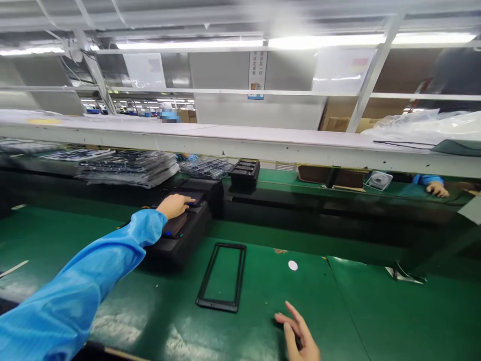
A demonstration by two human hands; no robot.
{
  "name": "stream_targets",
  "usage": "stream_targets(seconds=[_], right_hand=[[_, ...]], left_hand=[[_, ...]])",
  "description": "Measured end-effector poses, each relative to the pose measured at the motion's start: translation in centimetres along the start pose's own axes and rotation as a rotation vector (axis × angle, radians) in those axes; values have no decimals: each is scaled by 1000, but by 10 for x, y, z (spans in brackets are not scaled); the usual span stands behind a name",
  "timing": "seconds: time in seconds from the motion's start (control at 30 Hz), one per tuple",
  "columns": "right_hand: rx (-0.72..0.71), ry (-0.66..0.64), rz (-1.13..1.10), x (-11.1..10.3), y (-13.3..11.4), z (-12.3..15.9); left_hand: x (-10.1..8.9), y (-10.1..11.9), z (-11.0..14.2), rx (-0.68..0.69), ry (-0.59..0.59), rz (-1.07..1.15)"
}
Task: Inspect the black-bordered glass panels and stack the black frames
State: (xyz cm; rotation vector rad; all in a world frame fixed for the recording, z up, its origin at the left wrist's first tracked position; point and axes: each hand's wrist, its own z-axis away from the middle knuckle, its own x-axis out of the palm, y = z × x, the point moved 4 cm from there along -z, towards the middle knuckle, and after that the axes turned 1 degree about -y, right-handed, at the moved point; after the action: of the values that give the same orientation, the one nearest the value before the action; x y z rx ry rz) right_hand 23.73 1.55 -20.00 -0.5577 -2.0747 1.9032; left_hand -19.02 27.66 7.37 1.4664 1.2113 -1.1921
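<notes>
My left hand, in a blue sleeve, reaches across a black tray at centre left. Its index finger stretches out over a dark, glossy screen-like panel lying in the tray, touching near a small blue tab; the thumb is hidden. A thin black rectangular frame with an open middle lies flat on the green work surface, between the tray and my right hand. My right hand hovers low at the bottom edge, fingers apart and slightly bent, with nothing in it.
Behind the tray runs a dark channel, with stacked plastic-wrapped sheets and a black divided box beyond it. A white shelf crosses above. Another person's hand rests at far right. A white round sticker lies on the surface.
</notes>
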Motion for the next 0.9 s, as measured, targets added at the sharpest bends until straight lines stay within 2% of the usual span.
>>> stream_targets(seconds=[0.1,0.17,0.27,0.33,0.4,0.5,0.6,0.67,0.77,0.83,0.9], right_hand=[[6,-31,12,-2,-9,0],[3,-38,15,-4,-18,-1],[-24,-84,22,-5,-34,-2],[-45,-122,31,-4,-44,-2],[-58,-130,42,-4,-53,-2],[-60,-119,70,-1,-62,-6],[-76,-107,82,0,-69,-10],[-82,-58,83,-3,-70,-7],[-75,93,104,-17,-61,14],[-51,173,144,-32,-45,36],[11,244,207,-57,-19,60]], left_hand=[[3,-5,-6,4,-24,6],[3,1,-6,15,2,5],[5,32,10,95,71,26],[16,61,32,191,78,60],[39,86,57,296,29,100],[91,112,91,396,-59,143],[142,138,118,458,-53,221],[165,166,137,571,-43,300],[180,221,167,766,-40,410],[184,261,186,879,-63,456],[187,300,202,974,-103,473]])
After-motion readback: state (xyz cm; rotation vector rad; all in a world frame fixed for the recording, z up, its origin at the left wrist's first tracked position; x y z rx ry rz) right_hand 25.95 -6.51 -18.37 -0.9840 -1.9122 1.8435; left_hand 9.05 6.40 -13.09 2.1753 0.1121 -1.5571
